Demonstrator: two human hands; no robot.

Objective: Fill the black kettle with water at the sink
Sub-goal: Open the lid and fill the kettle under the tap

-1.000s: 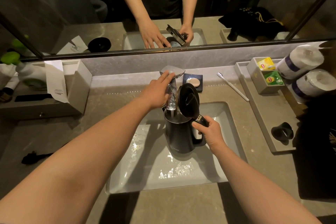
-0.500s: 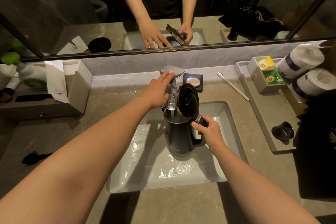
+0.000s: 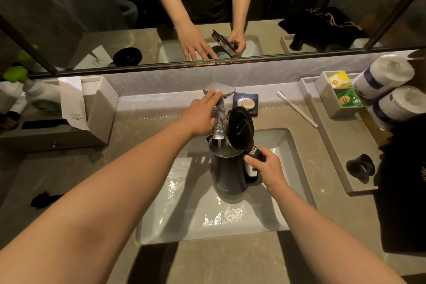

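Note:
The black kettle [image 3: 228, 173] hangs upright over the white sink basin [image 3: 184, 221], its round lid [image 3: 239, 131] flipped up. My right hand [image 3: 267, 168] grips the kettle's handle on its right side. The chrome faucet [image 3: 219, 120] reaches out over the kettle's open mouth, and a thin stream of water runs from it into the kettle. My left hand [image 3: 200, 115] rests on the faucet's top with fingers stretched toward the lever.
A soap dish [image 3: 245, 104] and a white toothbrush [image 3: 297, 108] lie behind the basin. To the right stand a tray with tea bags [image 3: 343, 92], paper rolls [image 3: 382, 78] and a black cup [image 3: 360, 166]. A paper-holder box [image 3: 92, 108] sits left.
Almost nothing has moved; both hands keep their places, and water keeps flowing into the kettle.

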